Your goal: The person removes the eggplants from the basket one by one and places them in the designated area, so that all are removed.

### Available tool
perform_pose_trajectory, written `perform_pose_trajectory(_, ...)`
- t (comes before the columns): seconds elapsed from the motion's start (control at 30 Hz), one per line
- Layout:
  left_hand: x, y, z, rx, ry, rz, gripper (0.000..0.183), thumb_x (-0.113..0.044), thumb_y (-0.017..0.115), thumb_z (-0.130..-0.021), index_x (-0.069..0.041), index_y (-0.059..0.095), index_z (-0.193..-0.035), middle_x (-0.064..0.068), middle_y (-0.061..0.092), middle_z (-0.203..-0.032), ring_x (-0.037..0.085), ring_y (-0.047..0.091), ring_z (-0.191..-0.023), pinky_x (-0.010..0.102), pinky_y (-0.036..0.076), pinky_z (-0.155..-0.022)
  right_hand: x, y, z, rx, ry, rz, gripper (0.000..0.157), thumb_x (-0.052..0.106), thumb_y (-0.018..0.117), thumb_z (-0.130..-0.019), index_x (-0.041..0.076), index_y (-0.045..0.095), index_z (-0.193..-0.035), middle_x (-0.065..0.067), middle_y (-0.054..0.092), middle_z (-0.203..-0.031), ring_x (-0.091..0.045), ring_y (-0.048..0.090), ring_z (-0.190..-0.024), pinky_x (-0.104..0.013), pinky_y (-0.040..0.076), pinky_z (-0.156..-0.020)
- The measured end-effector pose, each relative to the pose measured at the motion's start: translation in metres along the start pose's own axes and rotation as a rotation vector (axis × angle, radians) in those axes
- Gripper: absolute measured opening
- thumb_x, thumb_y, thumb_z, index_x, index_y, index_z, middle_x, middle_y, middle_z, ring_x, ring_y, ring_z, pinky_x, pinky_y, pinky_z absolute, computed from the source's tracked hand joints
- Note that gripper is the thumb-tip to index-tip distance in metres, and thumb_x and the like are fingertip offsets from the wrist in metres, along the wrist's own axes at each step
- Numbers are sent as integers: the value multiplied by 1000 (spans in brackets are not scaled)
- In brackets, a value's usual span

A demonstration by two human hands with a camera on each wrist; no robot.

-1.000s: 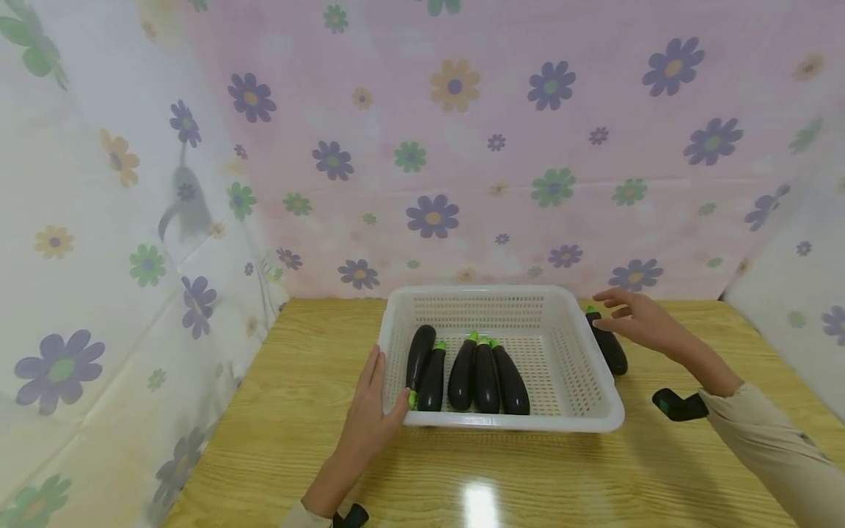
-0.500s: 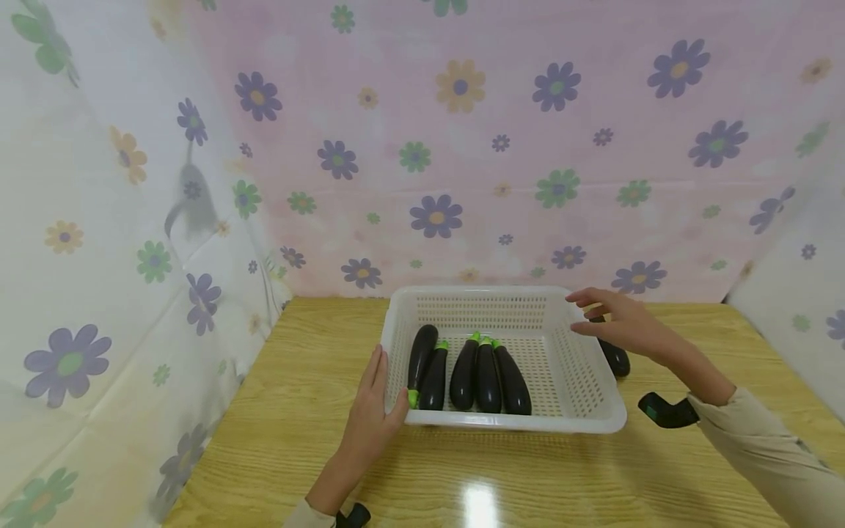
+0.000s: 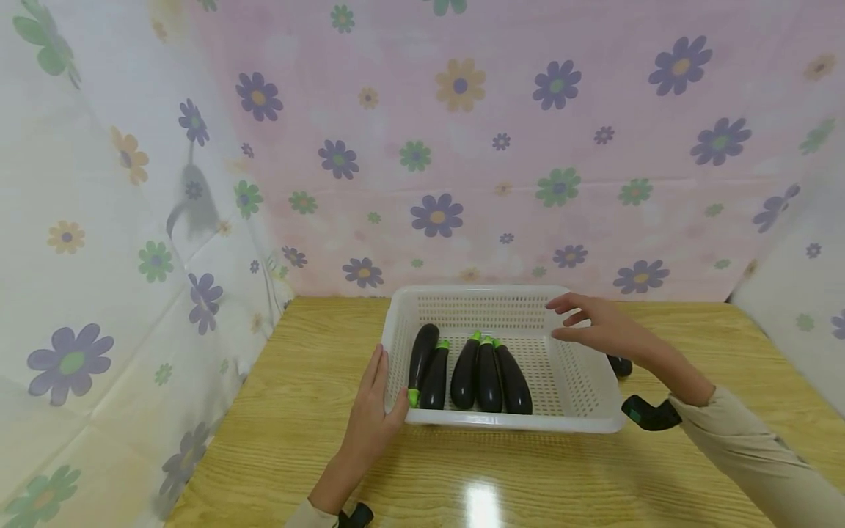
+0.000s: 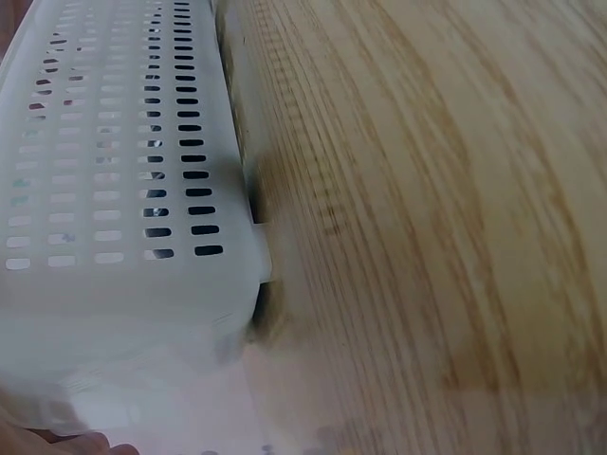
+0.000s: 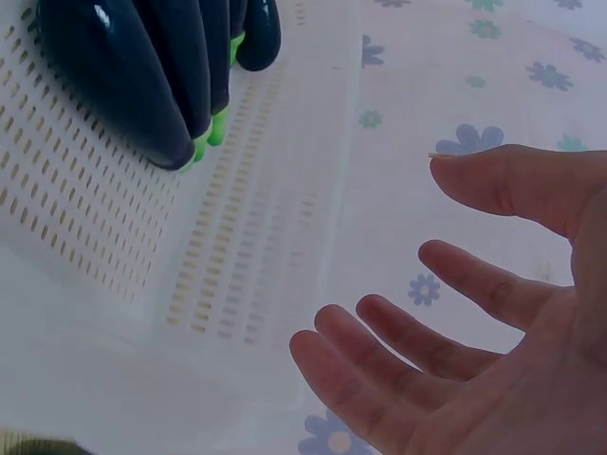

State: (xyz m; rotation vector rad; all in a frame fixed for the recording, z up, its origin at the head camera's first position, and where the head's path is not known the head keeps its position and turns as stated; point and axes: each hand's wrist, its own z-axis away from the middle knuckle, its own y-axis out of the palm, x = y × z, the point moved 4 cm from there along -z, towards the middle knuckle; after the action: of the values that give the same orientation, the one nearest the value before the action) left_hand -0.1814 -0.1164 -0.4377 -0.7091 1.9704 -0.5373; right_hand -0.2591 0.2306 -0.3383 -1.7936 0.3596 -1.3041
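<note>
Eggplants (image 3: 488, 378), five of them, are lying in the basket (image 3: 515, 423) down and left of the right hand (image 3: 597, 323). That hand's fingers are spread wide, nothing in them, hanging over the basket's right side. One more eggplant (image 3: 619, 365) sits on the table (image 3: 297, 411) outside the basket, mostly hidden under the right forearm. Left hand (image 3: 376, 414) has fairly straight fingers against the basket's left wall, thumb at the near corner, right by the leftmost eggplant's stem. That one's stem points at the person; the other four in there point away. Flowery cloth (image 3: 370, 238) is behind both hands.
</note>
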Motion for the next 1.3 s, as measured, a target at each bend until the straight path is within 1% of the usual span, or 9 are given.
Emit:
perform_pose_trajectory(0.1,0,1,0,-2,4,1,69,-20,58,-89,5,27,-146,13,20,-155,29,27,-138,48,36,-101,2,5,-2,19,-2,-11,47,25,64,-90,2,50,-129,-21,50,-130,-39,55,-108,-47,51,-79)
perform_pose_trajectory(0.27,0,1,0,-12,0,6,69,-18,58,-88,6,28,-145,14,21,-154,31,30,-136,49,39,-98,6,14,-6,50,-16,-87,47,22,63,-91,1,49,-130,-23,48,-129,-40,54,-107,-46,51,-78)
perform_pose_trajectory(0.4,0,1,0,-7,-13,8,68,-18,58,-89,6,28,-145,13,20,-155,31,29,-137,50,38,-99,6,21,-10,65,5,-122,46,23,63,-91,1,49,-130,-23,48,-128,-37,55,-105,-45,51,-78)
perform_pose_trajectory(0.73,0,1,-1,-7,-9,5,69,-17,59,-89,7,27,-145,16,22,-154,31,28,-137,50,36,-100,0,38,-27,110,64,-117,48,24,64,-90,0,50,-128,-26,51,-123,-36,59,-102,-45,51,-80)
perform_pose_trajectory(0.83,0,0,0,-11,-10,7,68,-16,59,-89,7,28,-145,17,22,-153,32,28,-137,50,36,-100,-1,43,-32,116,78,-118,47,23,65,-89,-1,50,-126,-26,53,-120,-37,59,-101,-44,52,-76)
perform_pose_trajectory(1.0,-1,-1,0,-12,-11,10,69,-15,59,-88,7,28,-145,15,21,-154,31,28,-137,50,36,-100,-1,51,-37,136,132,-109,48,23,67,-87,-2,51,-125,-27,54,-118,-36,59,-97,-41,54,-69)
perform_pose_trajectory(1.13,-2,-1,1,-15,0,16,69,-15,60,-88,8,28,-145,14,20,-155,31,28,-137,49,36,-100,-4,56,-39,162,166,-108,47,21,67,-86,-1,50,-125,-30,52,-120,-33,61,-93,-43,54,-66)
perform_pose_trajectory(1.3,-1,0,0,-22,15,21,69,-15,60,-87,8,28,-145,15,21,-154,31,29,-136,48,37,-100,-7,62,-44,196,200,-108,49,20,69,-85,-1,50,-125,-30,52,-119,-32,60,-94,-42,55,-63)
